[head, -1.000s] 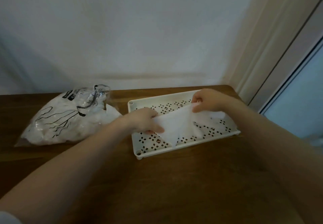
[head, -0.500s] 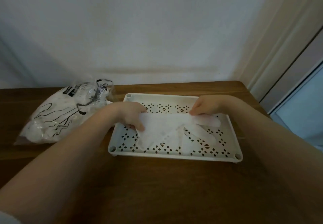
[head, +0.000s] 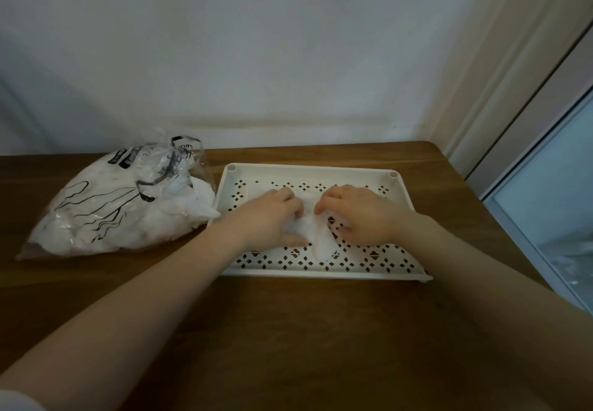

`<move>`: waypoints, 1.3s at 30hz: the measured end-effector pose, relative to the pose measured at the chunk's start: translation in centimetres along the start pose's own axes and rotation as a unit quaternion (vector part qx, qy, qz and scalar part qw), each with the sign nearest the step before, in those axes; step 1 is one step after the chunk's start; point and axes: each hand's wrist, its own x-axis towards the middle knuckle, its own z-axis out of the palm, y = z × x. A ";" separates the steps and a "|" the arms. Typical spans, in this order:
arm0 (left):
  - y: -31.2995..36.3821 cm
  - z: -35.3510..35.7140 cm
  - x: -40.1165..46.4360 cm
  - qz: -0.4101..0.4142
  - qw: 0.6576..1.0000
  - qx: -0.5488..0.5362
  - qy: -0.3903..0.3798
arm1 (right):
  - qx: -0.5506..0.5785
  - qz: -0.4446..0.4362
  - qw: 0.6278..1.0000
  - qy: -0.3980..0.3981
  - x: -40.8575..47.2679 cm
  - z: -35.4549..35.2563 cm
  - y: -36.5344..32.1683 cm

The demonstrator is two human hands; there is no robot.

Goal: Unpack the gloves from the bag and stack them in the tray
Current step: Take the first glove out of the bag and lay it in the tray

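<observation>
Both hands, left (head: 272, 218) and right (head: 359, 214), press a thin, limp, feather-light glove (head: 316, 237) into the tray (head: 401, 182), fingers curled on its bunched middle; best flattened by its edges.

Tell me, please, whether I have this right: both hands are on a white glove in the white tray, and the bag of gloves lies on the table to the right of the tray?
Not quite: the bag lies to the left of the tray, as the head view shows. The rest holds: the left hand and the right hand are on a white glove in the tray, and the bag is on the table.
</observation>
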 end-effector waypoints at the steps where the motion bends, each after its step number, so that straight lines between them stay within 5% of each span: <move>1: -0.2 0.2 0.0 -0.007 1.000 -0.007 -0.010 | -0.001 0.000 1.000 0.012 0.0 0.2 0.2; 10: -0.9 0.1 -0.3 -0.017 0.999 -0.019 0.035 | 0.283 0.128 0.942 0.128 0.5 0.7 0.8; 19: 0.0 -1.5 0.2 -0.063 0.988 -0.059 0.126 | 0.170 0.071 0.978 0.098 -0.4 -0.2 -0.9; 26: 1.7 -4.0 -0.2 -0.036 0.979 -0.062 0.190 | -0.018 0.076 0.953 0.292 1.1 -1.6 -5.3; 31: 0.8 -5.6 -1.3 -0.028 0.974 -0.048 0.218 | 0.123 0.198 0.957 0.170 -0.1 -4.1 -2.9; 34: 0.0 -6.6 -1.6 -0.024 0.977 -0.095 0.187 | 0.247 0.208 0.931 0.171 -0.6 -4.7 -0.7; 39: -1.0 -7.0 -0.8 -0.037 0.963 -0.200 0.180 | 0.424 0.171 0.889 0.037 -1.5 -4.9 2.8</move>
